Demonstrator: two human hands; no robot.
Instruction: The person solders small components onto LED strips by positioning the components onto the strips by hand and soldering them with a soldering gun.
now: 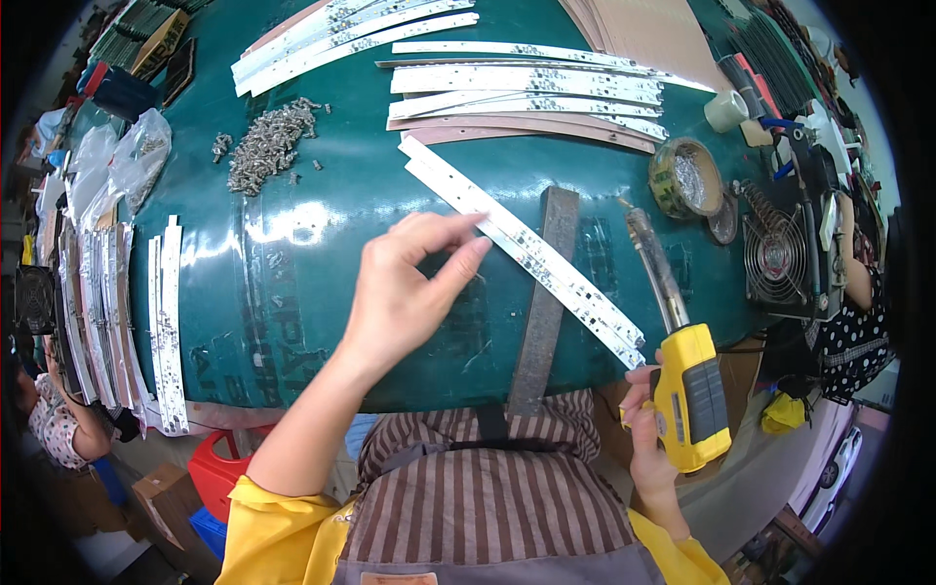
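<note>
A pair of narrow white LED circuit strips [531,255] lies slantwise across a dark grey metal bar [543,322] on the green table. My left hand [400,283] is beside the strips' upper half; its index fingertip meets their edge, with the thumb spread below. In my right hand [645,434] is a yellow and black soldering gun [690,400], gripped by its handle. Its tip points up and away, to the right of the strips. The strips' lower end comes close to my right fingers; whether they touch is unclear.
More white strips [526,80] lie in stacks at the back and in rows [168,327] at the left. Small metal parts [268,146] form a heap at the back left. Rightward are a tape roll [673,185], a coiled stand [765,210] and a fan [777,255]. Other people sit at both sides.
</note>
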